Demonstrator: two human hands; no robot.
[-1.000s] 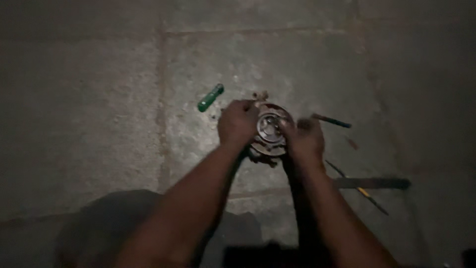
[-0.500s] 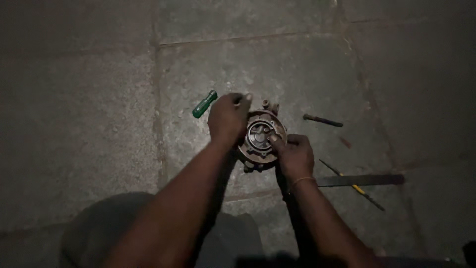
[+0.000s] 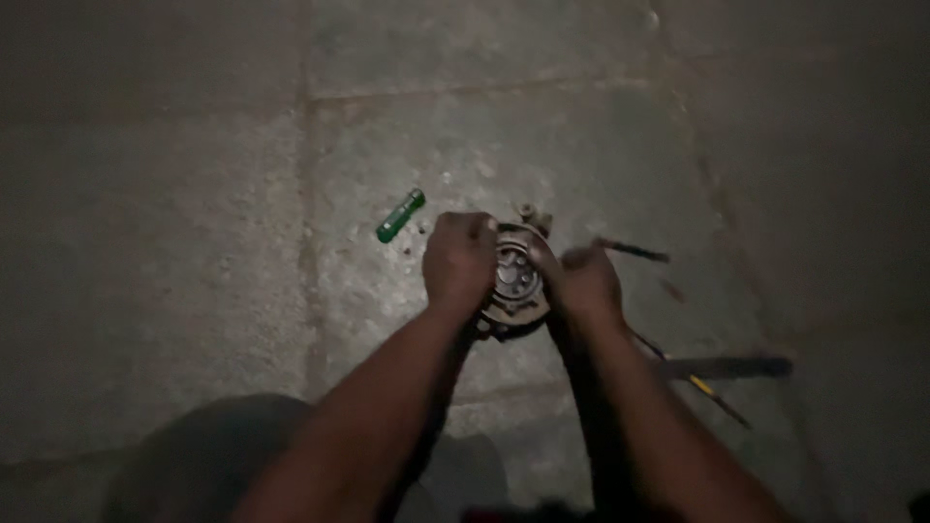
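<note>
Two hands on one round metal part (image 3: 516,281) sitting on the stone floor (image 3: 194,242). Green-handled tool (image 3: 400,215) lies just up-left of the left hand (image 3: 459,260); a dark rod (image 3: 635,252) and flat bar (image 3: 727,367) sit off the right hand (image 3: 586,283). Both hands are curled tight on the part's sides, nothing blocking.

My left hand (image 3: 459,260) and right hand (image 3: 584,284) clasp a round metal part (image 3: 514,281) from either side on the stone floor (image 3: 174,242). A green tool (image 3: 400,215) lies just left of it. A thin rod (image 3: 635,252) and a flat bar (image 3: 727,368) lie to my right.
</note>
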